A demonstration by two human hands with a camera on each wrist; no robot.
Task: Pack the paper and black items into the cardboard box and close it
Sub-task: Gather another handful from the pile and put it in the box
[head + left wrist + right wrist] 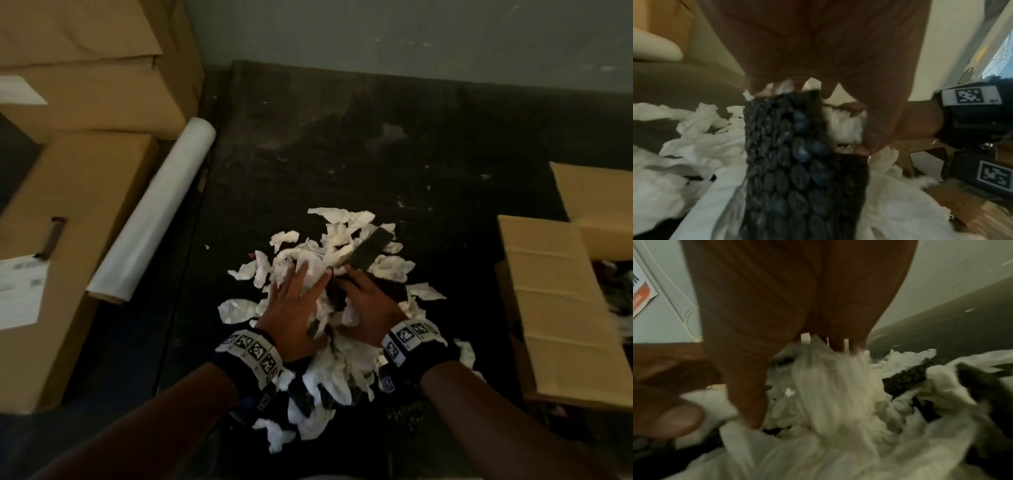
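Observation:
A heap of crumpled white paper (342, 356) mixed with black textured pieces lies on the dark floor. One black strip (370, 251) sticks up at the heap's far side. My left hand (291, 301) lies on the heap's left with straight fingers. In the left wrist view a black bubbly piece (793, 162) stands against that hand (818, 48). My right hand (370, 301) presses in from the right; its fingers (828, 321) reach down into paper (828, 394) beside a black piece (904, 378). The open cardboard box (555, 308) stands to the right, flaps spread.
A roll of white film (154, 212) leans along the left. Shut cardboard boxes (68, 222) stand beside it, with more stacked behind (102, 68). A pale wall (411, 34) bounds the far side. Bare dark floor (376, 144) stretches beyond the heap.

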